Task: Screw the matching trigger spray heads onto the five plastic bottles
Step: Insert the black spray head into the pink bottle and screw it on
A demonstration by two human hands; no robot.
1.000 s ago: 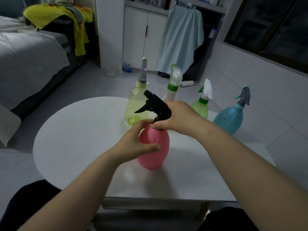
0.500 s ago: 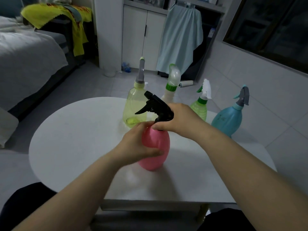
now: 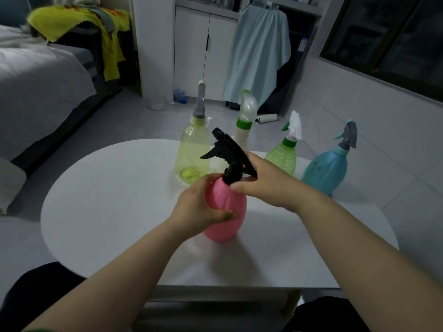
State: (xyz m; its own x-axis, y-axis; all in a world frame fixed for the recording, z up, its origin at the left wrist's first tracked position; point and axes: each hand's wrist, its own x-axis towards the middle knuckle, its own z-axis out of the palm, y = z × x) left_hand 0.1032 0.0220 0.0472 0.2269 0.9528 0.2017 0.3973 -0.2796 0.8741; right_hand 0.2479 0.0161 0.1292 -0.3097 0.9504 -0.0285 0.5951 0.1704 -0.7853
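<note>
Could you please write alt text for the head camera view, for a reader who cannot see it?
A person's left hand grips a pink bottle standing on a round white table, while the right hand holds the black trigger spray head at its neck. Behind stand four bottles with heads on: yellow, white, green and blue.

A person's left hand (image 3: 201, 207) wraps a pink bottle (image 3: 226, 212) standing on a round white table (image 3: 107, 200), while the right hand (image 3: 268, 185) pinches the collar of its black trigger head (image 3: 227, 149). Behind stand four capped bottles: yellow (image 3: 193, 152), white (image 3: 241, 137), green (image 3: 284, 155) and blue (image 3: 326, 171).
</note>
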